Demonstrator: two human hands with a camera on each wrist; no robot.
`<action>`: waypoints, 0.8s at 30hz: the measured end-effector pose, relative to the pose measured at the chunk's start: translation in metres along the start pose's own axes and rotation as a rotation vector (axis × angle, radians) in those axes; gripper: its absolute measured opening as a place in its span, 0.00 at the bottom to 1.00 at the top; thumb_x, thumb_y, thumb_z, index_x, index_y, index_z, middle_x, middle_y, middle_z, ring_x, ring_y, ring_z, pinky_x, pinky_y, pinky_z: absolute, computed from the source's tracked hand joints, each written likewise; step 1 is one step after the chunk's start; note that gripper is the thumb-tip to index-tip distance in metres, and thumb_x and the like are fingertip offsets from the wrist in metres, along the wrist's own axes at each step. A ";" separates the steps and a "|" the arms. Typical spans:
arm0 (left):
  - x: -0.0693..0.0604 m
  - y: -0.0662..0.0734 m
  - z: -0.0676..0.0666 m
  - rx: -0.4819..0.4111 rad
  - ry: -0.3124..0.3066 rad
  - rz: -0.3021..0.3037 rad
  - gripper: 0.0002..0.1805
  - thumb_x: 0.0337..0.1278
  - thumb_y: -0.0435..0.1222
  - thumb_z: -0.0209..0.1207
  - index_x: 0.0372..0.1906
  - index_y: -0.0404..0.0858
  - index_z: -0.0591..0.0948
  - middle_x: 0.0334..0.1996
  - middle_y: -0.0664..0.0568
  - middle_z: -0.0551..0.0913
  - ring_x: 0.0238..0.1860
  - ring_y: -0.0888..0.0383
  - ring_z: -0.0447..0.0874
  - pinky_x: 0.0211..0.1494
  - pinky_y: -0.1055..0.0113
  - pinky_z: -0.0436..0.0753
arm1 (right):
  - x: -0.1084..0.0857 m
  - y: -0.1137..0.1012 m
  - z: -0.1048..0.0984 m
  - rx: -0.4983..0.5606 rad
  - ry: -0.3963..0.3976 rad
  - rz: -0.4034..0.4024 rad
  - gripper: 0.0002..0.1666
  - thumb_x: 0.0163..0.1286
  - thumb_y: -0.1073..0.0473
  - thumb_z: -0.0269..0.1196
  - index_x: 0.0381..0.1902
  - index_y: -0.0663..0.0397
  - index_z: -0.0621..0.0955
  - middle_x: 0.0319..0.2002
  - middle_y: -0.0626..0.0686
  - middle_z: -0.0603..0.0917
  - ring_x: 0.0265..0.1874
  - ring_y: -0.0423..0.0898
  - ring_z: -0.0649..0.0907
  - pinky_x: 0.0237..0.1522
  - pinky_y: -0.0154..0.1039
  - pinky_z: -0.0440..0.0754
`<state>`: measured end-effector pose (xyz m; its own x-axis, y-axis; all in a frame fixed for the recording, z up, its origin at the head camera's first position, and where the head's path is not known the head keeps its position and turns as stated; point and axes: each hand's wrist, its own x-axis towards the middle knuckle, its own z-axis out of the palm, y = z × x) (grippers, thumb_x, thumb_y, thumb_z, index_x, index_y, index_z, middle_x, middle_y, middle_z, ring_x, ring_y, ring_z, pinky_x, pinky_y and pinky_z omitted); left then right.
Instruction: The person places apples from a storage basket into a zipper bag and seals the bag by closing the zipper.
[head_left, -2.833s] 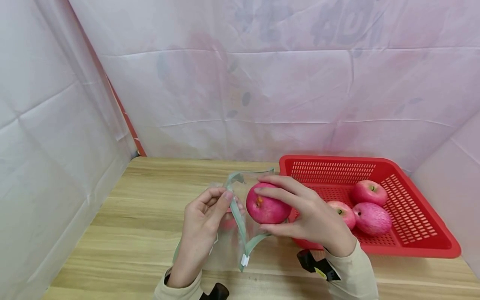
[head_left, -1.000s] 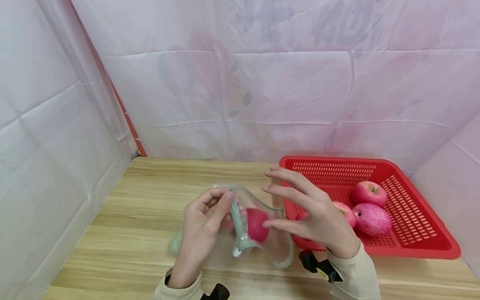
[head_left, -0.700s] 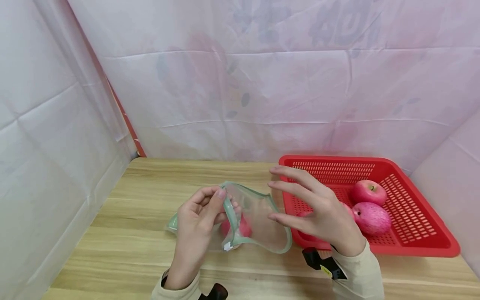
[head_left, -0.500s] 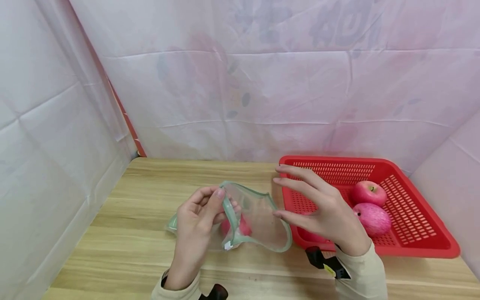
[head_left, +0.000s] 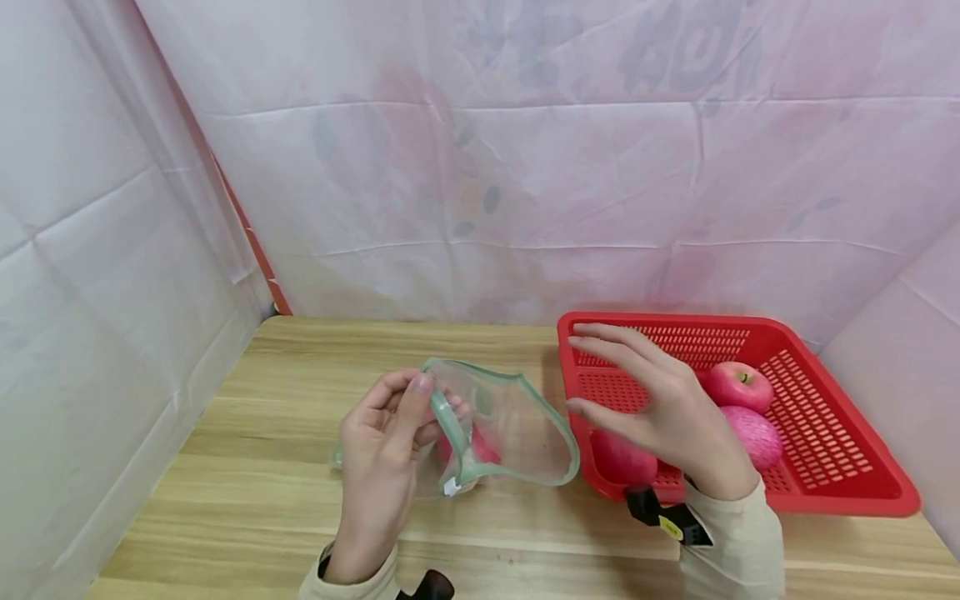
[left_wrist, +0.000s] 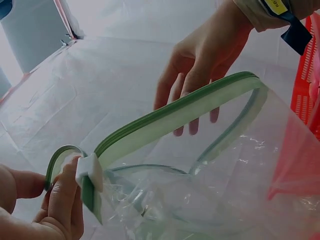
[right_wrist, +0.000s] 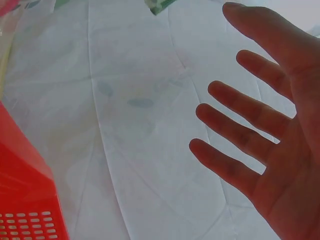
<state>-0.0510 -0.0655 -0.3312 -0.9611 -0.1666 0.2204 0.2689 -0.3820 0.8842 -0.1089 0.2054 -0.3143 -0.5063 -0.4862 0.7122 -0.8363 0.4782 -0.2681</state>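
Observation:
My left hand [head_left: 386, 450] pinches the green-edged rim of a clear zip bag [head_left: 525, 433] between thumb and fingers. The bag's mouth gapes toward the right, and its white slider [left_wrist: 89, 172] sits close to the fingers in the left wrist view. Inside the bag lies a red apple [head_left: 483, 446], partly covered by the rim and hand. My right hand [head_left: 678, 408] hovers over the left part of a red basket [head_left: 847, 500], fingers spread and holding nothing. Below it, an apple [head_left: 624, 458] lies in the basket's front left corner.
Toward the basket's right side lie a red apple [head_left: 738, 386] and a streaked pink apple [head_left: 753, 435], the latter partly behind my right hand. The wooden table [head_left: 300, 358] is bounded by white cloth walls [head_left: 450, 183] at the back and sides.
The right hand held an apple at the bag's mouth, then let it go into the bag. It has since moved right over the basket. The left hand and bag have shifted slightly left.

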 end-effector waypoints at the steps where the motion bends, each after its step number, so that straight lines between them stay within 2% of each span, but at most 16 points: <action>1: 0.000 0.000 0.000 -0.007 0.003 0.010 0.07 0.75 0.31 0.55 0.45 0.28 0.77 0.35 0.47 0.86 0.35 0.55 0.92 0.44 0.59 0.90 | -0.001 0.001 -0.001 -0.003 0.000 0.009 0.35 0.71 0.36 0.63 0.60 0.59 0.82 0.59 0.56 0.82 0.60 0.46 0.81 0.65 0.24 0.73; 7: -0.001 0.000 -0.001 -0.083 0.013 0.076 0.05 0.75 0.28 0.54 0.44 0.28 0.78 0.35 0.47 0.87 0.35 0.56 0.91 0.45 0.58 0.90 | -0.004 0.008 -0.008 -0.020 0.005 0.043 0.36 0.70 0.35 0.63 0.61 0.58 0.82 0.59 0.56 0.83 0.60 0.43 0.80 0.65 0.23 0.73; 12: -0.001 -0.002 -0.002 -0.151 -0.007 0.131 0.05 0.75 0.26 0.53 0.44 0.28 0.79 0.36 0.47 0.87 0.36 0.56 0.91 0.44 0.61 0.90 | -0.012 0.015 -0.012 -0.037 0.002 0.078 0.36 0.70 0.34 0.63 0.62 0.55 0.82 0.60 0.54 0.83 0.61 0.40 0.80 0.65 0.22 0.72; 14: -0.001 -0.004 -0.003 -0.183 -0.023 0.149 0.06 0.75 0.26 0.52 0.45 0.28 0.79 0.36 0.47 0.87 0.37 0.55 0.91 0.43 0.63 0.90 | -0.015 0.018 -0.014 -0.044 -0.012 0.093 0.34 0.67 0.39 0.68 0.62 0.55 0.82 0.60 0.53 0.83 0.62 0.39 0.79 0.65 0.21 0.72; 16: -0.001 -0.005 -0.004 -0.210 -0.040 0.172 0.07 0.75 0.25 0.50 0.46 0.28 0.79 0.36 0.47 0.87 0.37 0.55 0.92 0.43 0.64 0.90 | -0.018 0.021 -0.016 -0.054 -0.037 0.108 0.33 0.63 0.47 0.75 0.62 0.55 0.81 0.60 0.53 0.83 0.62 0.39 0.79 0.65 0.20 0.71; 20: -0.001 -0.007 -0.007 -0.237 -0.064 0.213 0.08 0.76 0.23 0.49 0.48 0.27 0.78 0.37 0.46 0.86 0.38 0.54 0.92 0.44 0.64 0.90 | -0.021 0.027 -0.020 -0.110 -0.113 0.143 0.41 0.49 0.64 0.80 0.63 0.54 0.81 0.61 0.51 0.82 0.62 0.44 0.79 0.65 0.17 0.67; 23: 0.001 -0.007 -0.007 -0.242 -0.069 0.222 0.08 0.75 0.23 0.49 0.47 0.26 0.79 0.37 0.45 0.86 0.38 0.54 0.92 0.44 0.64 0.90 | -0.021 0.032 -0.023 -0.165 -0.180 0.178 0.43 0.48 0.64 0.81 0.64 0.51 0.80 0.61 0.50 0.82 0.60 0.48 0.80 0.63 0.14 0.65; 24: 0.001 -0.007 -0.007 -0.241 -0.068 0.221 0.08 0.75 0.23 0.49 0.47 0.26 0.79 0.37 0.45 0.86 0.38 0.54 0.92 0.43 0.64 0.90 | -0.020 0.033 -0.024 -0.182 -0.208 0.194 0.43 0.49 0.63 0.81 0.65 0.50 0.80 0.61 0.49 0.81 0.60 0.48 0.80 0.63 0.17 0.69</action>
<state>-0.0538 -0.0690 -0.3404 -0.8778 -0.2115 0.4297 0.4704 -0.5492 0.6907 -0.1209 0.2484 -0.3222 -0.7003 -0.5032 0.5064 -0.6784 0.6899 -0.2526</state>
